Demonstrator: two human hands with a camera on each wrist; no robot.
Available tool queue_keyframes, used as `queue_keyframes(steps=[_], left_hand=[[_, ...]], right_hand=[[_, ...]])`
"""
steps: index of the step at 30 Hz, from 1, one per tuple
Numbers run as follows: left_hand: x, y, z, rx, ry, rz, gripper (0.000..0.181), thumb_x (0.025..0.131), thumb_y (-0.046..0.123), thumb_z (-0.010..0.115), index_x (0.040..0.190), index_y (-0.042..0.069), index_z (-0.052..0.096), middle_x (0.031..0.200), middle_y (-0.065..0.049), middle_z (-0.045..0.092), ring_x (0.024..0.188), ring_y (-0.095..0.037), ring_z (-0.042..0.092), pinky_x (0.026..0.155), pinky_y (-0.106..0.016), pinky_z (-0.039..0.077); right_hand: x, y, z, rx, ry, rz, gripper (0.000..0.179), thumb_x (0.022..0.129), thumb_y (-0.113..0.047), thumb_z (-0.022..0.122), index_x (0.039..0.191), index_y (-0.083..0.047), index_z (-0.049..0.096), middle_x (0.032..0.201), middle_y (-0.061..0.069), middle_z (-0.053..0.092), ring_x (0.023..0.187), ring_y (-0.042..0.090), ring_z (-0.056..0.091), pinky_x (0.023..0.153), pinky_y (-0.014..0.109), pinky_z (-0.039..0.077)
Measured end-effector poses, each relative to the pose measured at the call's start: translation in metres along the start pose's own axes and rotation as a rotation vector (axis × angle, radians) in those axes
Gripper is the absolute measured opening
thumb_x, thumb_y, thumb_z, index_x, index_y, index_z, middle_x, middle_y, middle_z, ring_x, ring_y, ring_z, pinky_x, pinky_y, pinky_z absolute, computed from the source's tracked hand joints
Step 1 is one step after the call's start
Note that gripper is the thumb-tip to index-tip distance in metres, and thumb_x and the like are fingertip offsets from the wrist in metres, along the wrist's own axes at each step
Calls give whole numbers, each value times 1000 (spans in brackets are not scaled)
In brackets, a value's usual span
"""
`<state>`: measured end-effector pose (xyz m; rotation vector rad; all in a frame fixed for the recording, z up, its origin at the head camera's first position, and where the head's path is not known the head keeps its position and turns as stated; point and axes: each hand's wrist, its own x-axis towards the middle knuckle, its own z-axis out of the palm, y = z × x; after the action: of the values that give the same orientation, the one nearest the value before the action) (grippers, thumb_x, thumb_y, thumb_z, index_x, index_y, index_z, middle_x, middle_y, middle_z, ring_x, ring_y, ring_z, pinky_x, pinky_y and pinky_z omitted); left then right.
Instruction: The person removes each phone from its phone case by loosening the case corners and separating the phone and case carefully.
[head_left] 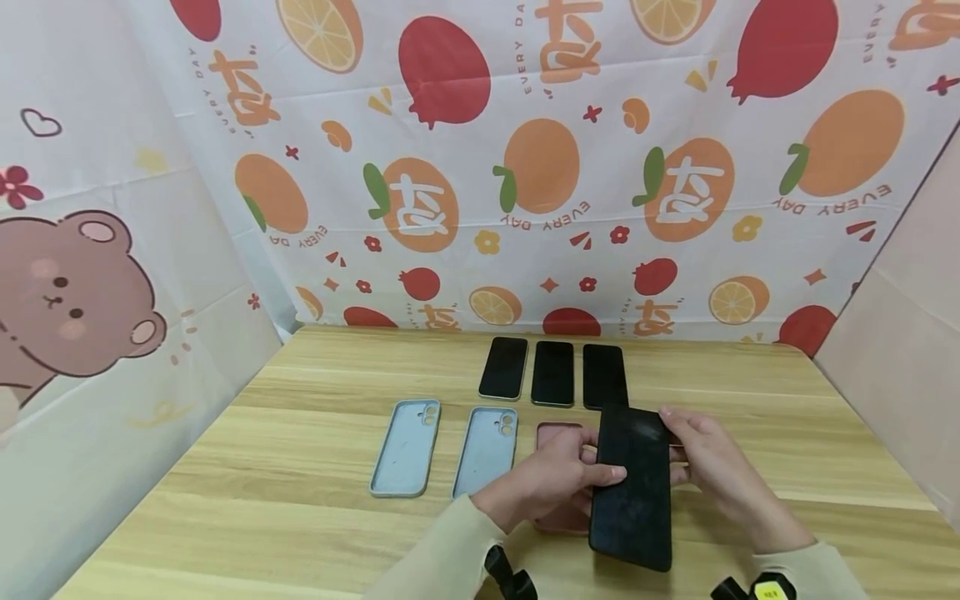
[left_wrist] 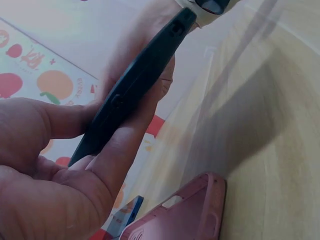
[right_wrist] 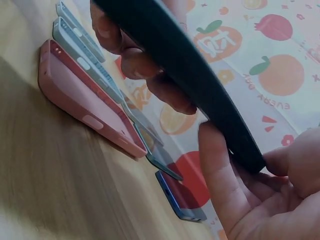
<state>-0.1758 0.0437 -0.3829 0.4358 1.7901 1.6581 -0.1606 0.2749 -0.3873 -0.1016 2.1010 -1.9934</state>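
Both hands hold a phone in a dark green case [head_left: 632, 492], raised off the table with its black face toward the head camera. My left hand [head_left: 558, 475] grips the left long edge, thumb on the face and fingers behind. At the upper right corner, my right hand [head_left: 708, 454] pinches the side between thumb and fingers. In the left wrist view, the left hand [left_wrist: 55, 175] holds the slim side, where a port opening shows. Below it on the table lies a pink phone case [right_wrist: 90, 100], partly covered by the left hand in the head view.
Two light blue phone cases [head_left: 406, 447] lie left of the pink one, the nearer [head_left: 486, 450] beside the left forearm. Behind them, three black phones stand in a row: left [head_left: 503, 367], middle [head_left: 552, 372], right [head_left: 604, 375]. A fruit-print cloth [head_left: 480, 167] hangs along the wooden table's [head_left: 247, 500] back edge.
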Motion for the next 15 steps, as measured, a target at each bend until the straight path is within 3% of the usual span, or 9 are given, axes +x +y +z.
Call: queue_keyframes(steps=[8,15], left_hand=[[-3,4,-1,16,4,-6,25,97,15,64,119,6,56,97,-12,75,83,-20,73,72,-42,62],[-4,5,-2,-28,-4,24,26,98,10,60,124,6,56,108,-19,74,93,-25,73,80,-47,60]], right_hand=[[-3,-6,3,20,3,15,57,105,-53,35,108,-3,61,85,-1,68,74,11,66,65,34,60],[-5,-8,6,121,-4,-76,50,106,-47,35,93,-10,67,78,-4,67,69,6,65,64,27,60]])
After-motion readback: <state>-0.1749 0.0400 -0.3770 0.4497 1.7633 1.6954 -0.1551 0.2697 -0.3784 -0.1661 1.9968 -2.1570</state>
